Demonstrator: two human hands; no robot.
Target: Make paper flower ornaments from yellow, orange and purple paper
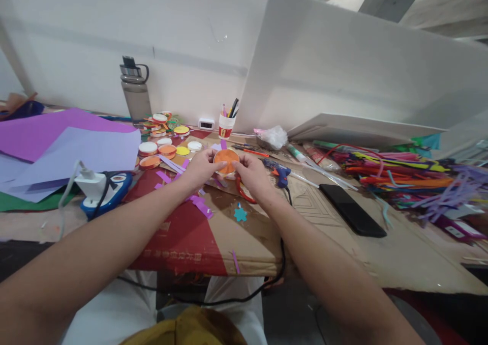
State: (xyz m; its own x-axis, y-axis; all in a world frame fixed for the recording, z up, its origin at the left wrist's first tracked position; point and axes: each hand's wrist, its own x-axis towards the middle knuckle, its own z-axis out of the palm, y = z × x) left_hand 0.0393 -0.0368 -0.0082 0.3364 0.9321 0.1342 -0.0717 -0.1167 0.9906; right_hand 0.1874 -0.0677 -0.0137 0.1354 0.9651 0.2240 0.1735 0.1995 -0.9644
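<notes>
An orange paper disc with a pale rim (226, 156) is held up between both hands above the cardboard. My left hand (203, 168) pinches its left edge, and my right hand (251, 171) grips the right edge with the thumb on its face. Red-handled scissors (244, 191) lie partly hidden beside my right hand. Purple paper scraps (201, 206) are scattered below my left hand. Nearer the front lies a teal flower-shaped cutout (240, 213). To the left of my left hand are several round discs, orange (150, 162), yellow (182, 151) and white (194, 145).
A blue glue gun (282, 176) and black phone (353, 210) lie to the right, before colourful pipe cleaners (400, 172). A blue power strip (110, 195), purple sheets (76, 156) and a bottle (135, 95) stand or lie left. A pen cup (226, 125) is behind.
</notes>
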